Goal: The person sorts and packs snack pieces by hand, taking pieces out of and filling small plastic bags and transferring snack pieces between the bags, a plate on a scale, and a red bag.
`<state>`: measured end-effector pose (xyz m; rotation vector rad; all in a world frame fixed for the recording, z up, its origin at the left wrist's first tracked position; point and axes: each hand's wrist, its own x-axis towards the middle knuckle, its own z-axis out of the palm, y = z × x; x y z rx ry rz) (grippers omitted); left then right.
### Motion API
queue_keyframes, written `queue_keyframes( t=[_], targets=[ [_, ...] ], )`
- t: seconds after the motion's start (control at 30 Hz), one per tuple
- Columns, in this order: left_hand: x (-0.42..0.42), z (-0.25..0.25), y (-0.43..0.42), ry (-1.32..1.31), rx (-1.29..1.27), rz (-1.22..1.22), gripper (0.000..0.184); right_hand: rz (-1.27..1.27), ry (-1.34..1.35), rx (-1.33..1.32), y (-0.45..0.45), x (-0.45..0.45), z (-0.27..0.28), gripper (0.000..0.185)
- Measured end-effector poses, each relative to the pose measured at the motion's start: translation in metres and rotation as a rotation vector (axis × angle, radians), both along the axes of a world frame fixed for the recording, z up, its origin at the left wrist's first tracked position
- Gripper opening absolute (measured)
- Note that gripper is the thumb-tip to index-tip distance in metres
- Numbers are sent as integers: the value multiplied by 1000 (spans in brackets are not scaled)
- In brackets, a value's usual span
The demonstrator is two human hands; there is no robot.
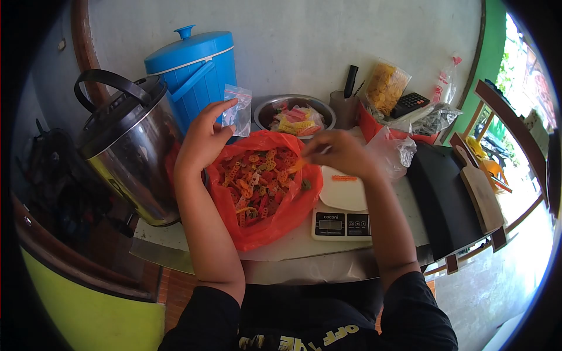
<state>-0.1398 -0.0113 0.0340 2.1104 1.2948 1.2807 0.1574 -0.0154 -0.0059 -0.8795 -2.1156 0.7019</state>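
My left hand point(209, 136) is raised over the left rim of a red plastic bag point(257, 235), pinching a small clear zip bag point(241, 105) between thumb and fingers. The red bag stands open, filled with colorful dry cracker pieces point(257, 181), some wheel-shaped and some ladder-shaped. At its right rim, my right hand point(341, 151) has its fingers closed on what looks like an orange cracker piece point(297, 165), partly blurred. Below that hand, a white kitchen scale point(342, 196) carries one orange ladder-shaped piece point(344, 178); my right forearm covers the scale's right side.
A steel pot point(132, 158) and blue lidded bucket point(196, 88) stand left. Behind are a metal bowl point(263, 108) of filled packets and a grey mug point(343, 111). A red tray point(367, 120) holds a calculator point(411, 104). A wooden board point(477, 187) lies right.
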Motion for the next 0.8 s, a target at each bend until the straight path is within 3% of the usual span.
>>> queue_keyframes(
  t=[0.17,0.27,0.33,0.4,0.47,0.53,0.57,0.63,0.8],
  targets=[
    [1,1,-1,8,5,2,54,-126,-441,-122,-4,64,19,19],
    [0,0,-1,10,17,6,54,-342,-510,121,-4,43,5,18],
    [0,0,0,9,19,13,54,-278,-261,83,-8,-2,-3,18],
    [-1,1,-2,1,4,21,54,53,-109,75,-17,-49,-20,19],
    [-1,0,-1,-5,5,19,53,138,-141,211,-28,-88,-53,22],
    [-2,0,0,-10,-8,14,53,172,-331,589,-31,-111,-82,25],
    [-1,0,0,-16,-20,10,53,147,-351,607,-37,-116,-90,26],
    [-1,-1,2,-26,-39,-2,53,98,-391,637,-46,-121,-99,26],
    [1,-4,6,-16,-29,-8,53,253,-240,389,-24,-110,-92,28]
  ],
)
